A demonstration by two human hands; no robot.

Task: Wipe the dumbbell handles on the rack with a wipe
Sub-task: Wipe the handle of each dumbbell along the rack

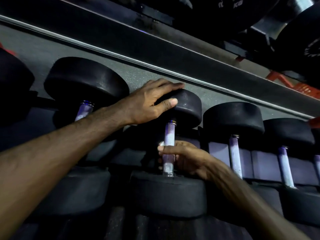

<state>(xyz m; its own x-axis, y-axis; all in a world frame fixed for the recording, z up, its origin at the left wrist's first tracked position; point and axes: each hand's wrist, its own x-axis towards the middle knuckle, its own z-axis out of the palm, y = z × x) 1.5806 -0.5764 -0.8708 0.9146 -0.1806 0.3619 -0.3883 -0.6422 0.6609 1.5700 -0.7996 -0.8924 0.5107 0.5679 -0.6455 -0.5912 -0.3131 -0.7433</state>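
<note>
A row of black round-headed dumbbells lies on the rack, metal handles running away from me. My left hand (152, 99) grips the far head (188, 108) of the middle dumbbell, thumb on its side, fingers over the top. My right hand (183, 158) curls round that dumbbell's knurled handle (169, 134) about halfway along. A small white bit of wipe (161, 143) shows at my thumb tip; the rest is hidden inside the hand. The near head (169, 196) sits below my right hand.
A larger dumbbell (84, 80) lies to the left, and two more handles (234, 153) (285, 167) lie to the right. A dark rail (155, 49) of the rack crosses diagonally above. Weight plates (303, 40) hang at the upper right. Grey speckled floor shows behind.
</note>
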